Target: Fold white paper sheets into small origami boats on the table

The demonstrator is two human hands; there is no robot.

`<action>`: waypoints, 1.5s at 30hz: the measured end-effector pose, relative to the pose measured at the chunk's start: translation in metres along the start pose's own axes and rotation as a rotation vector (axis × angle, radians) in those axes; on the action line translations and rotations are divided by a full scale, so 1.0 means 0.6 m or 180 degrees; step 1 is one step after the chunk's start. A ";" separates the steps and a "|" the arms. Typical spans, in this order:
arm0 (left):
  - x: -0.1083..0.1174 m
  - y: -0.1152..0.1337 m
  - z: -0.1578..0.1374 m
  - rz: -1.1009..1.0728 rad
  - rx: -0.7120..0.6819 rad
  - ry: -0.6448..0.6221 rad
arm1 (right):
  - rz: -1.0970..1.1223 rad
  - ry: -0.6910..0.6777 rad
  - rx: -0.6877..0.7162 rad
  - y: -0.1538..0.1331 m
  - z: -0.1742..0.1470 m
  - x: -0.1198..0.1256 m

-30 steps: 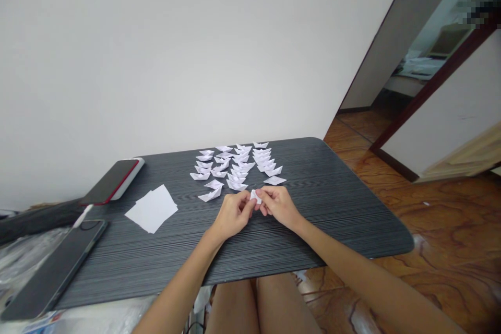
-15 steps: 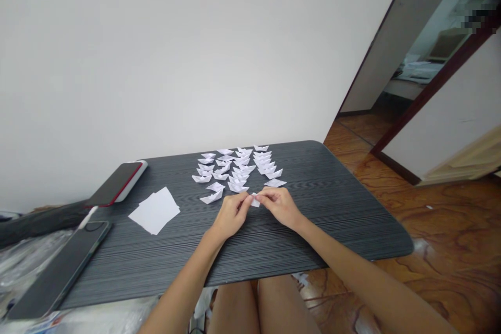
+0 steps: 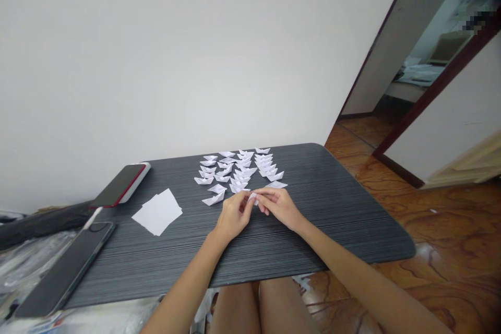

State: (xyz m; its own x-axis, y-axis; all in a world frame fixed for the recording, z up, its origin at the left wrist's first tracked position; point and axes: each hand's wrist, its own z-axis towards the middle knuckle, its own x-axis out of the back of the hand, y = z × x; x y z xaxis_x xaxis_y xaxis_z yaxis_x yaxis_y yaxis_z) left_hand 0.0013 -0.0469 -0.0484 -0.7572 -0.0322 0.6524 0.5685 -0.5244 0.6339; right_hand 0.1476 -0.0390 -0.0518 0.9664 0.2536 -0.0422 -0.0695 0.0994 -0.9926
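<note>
Between my fingertips, just above the dark table (image 3: 313,209), is a small folded piece of white paper (image 3: 254,198). My left hand (image 3: 234,213) pinches it from the left, with thumb and fingers closed. From the right, my right hand (image 3: 281,205) is closed on the same paper, its thumb and fingers meeting the left hand's. Much of the paper is hidden by my fingers. Right beyond my hands lie several white paper boats (image 3: 243,172) in rough columns. One paper boat (image 3: 213,199) sits nearest my left hand.
White paper sheets (image 3: 157,212) lie stacked at the left of the table. A phone (image 3: 66,271) with a white cable (image 3: 93,217) rests at the left edge, and a dark, red-edged device (image 3: 118,186) lies behind it. A white wall (image 3: 195,52) borders the table's back.
My hands have come closer together around the paper. The right fingers now curl beneath it, and the paper is tilted up. The whole view has shifted slightly.
</note>
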 end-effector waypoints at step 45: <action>-0.002 0.013 0.001 -0.1371 0.0273 0.0583 | -0.1900 -0.0054 0.1985 -0.026 -0.019 0.011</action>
State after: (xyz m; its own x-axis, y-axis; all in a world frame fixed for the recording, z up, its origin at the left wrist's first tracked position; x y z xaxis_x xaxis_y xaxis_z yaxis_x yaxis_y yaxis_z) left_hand 0.0066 -0.0503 -0.0441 -0.9697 0.0193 0.2434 0.2089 -0.4510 0.8678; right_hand 0.1576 -0.0499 -0.0377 0.8809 0.0045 0.4733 0.3209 0.7294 -0.6042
